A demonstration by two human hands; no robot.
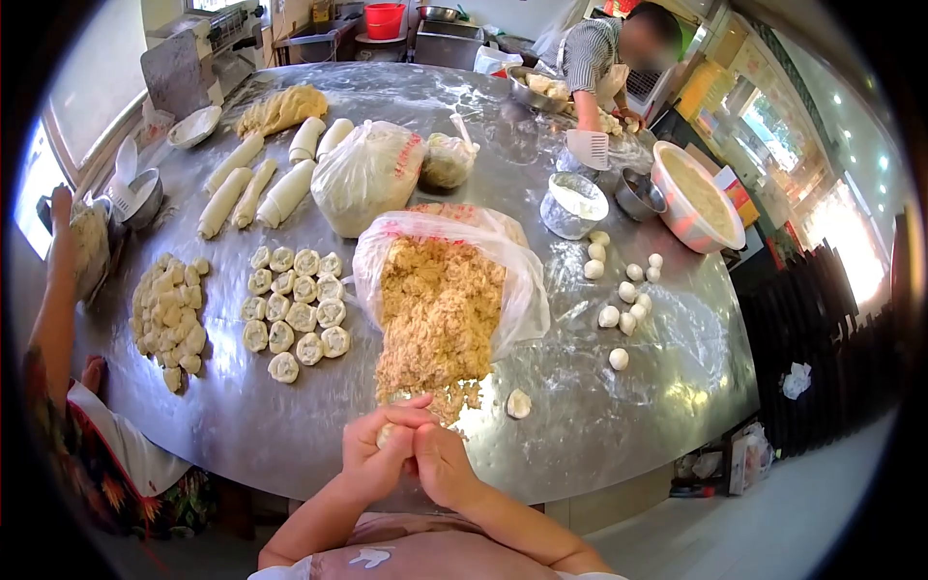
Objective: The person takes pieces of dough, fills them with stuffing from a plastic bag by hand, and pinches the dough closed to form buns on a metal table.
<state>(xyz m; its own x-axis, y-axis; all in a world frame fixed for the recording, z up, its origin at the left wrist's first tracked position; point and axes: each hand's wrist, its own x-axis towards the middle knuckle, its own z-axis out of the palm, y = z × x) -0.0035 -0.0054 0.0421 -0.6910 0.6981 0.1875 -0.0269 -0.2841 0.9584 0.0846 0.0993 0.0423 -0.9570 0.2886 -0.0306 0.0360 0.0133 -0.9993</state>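
Both hands meet over the table's near edge, below the crumbly filling. My left hand (375, 447) is curled round a pale piece of dough (386, 435), which shows between its fingers. Pressed against it from the right is my right hand (441, 462), its fingers folded in; whatever they grip is hidden. Just beyond them, golden crumbly filling (435, 309) spills from an open plastic bag (522, 280). One flattened dough piece (519, 403) lies to the right of the hands. Rows of pleated dough buns (301, 316) sit to the left of the bag.
A steel table (580, 425) holds dough pieces (168, 319), dough rolls (287, 193), a tied bag (367, 179), dough balls (619, 359), a white tub (573, 205) and a large basin (698, 198). One co-worker (594, 63) bends over the far right; another person's arm (56, 280) is at left.
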